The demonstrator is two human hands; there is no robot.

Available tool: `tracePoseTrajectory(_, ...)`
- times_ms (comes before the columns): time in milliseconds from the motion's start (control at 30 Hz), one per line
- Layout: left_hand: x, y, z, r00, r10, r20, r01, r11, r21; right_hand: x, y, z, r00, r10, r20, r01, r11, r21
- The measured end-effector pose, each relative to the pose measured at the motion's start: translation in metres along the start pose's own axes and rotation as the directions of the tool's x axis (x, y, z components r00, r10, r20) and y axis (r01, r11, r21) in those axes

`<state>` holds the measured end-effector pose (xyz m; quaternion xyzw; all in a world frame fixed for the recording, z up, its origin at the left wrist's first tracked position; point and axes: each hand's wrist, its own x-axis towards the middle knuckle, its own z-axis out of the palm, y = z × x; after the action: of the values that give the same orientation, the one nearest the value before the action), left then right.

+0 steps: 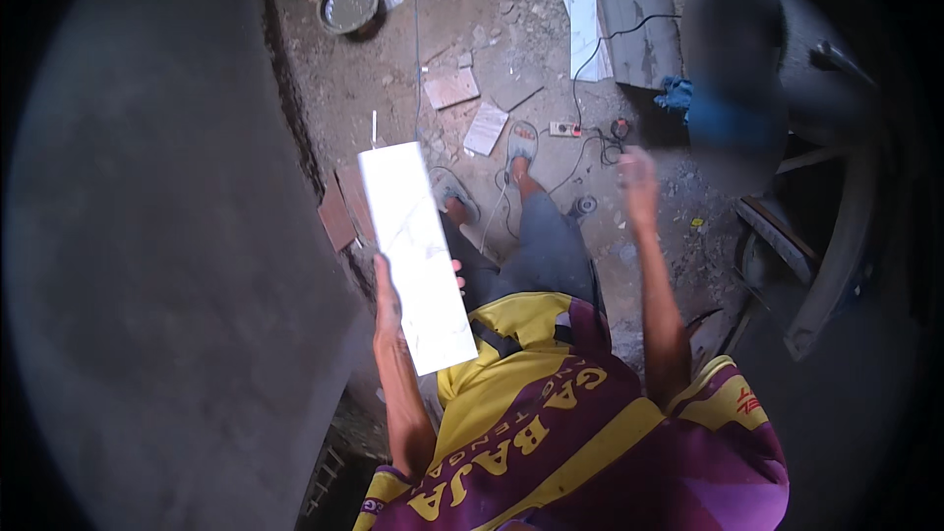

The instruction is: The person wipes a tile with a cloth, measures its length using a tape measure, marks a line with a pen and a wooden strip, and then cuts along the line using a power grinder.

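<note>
My left hand [387, 295] holds a long white tile [413, 246] with faint grey veining, its thumb along the left edge and fingertips showing at the right edge. My right hand [637, 175] is out to the right over the floor, holding no visible tile; motion smears its fingers. A power strip [564, 130] with tangled cords lies near that hand, beyond my sandalled feet.
Broken tile pieces [452, 87] and rubble litter the floor [501, 20]. Two buckets [347, 6] stand at the top left. More white tiles [583, 36] lie at the upper right beside grey slabs [627, 39]. A grey wall [157, 236] borders the left.
</note>
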<state>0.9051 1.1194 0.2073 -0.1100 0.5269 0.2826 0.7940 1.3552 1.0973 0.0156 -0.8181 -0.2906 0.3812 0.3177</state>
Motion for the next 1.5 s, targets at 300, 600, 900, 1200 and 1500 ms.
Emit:
tracePoseTrajectory(300, 0.044, -0.041, -0.057, 0.85, -0.51, 0.134, 0.468, 0.847, 0.251, -0.047, -0.03, 0.146, 0.672, -0.008, 0.74, 0.001, 1.0, 0.01)
tracePoseTrajectory(600, 0.042, -0.007, -0.221, 0.918, -0.251, 0.306, 0.27, 0.963, -0.022, -0.139, 0.06, 0.158, 0.778, 0.323, 0.539, -0.543, 0.777, 0.318)
tracePoseTrajectory(900, 0.209, 0.04, -0.305, 0.941, 0.325, -0.097, -0.138, 0.628, 0.766, -0.148, 0.162, 0.23, 0.848, 0.425, 0.317, -0.531, 0.684, 0.501)
tracePoseTrajectory(1200, 0.584, 0.111, -0.321, 0.723, 0.604, 0.335, -0.317, -0.141, 0.938, -0.038, 0.342, 0.356, 0.724, 0.481, 0.494, -0.64, 0.736, 0.221)
tracePoseTrajectory(1500, 0.848, 0.134, -0.308, 0.705, 0.517, 0.485, -0.259, -0.449, 0.855, 0.075, 0.496, 0.455, 0.781, 0.272, 0.563, -0.476, 0.843, 0.253)
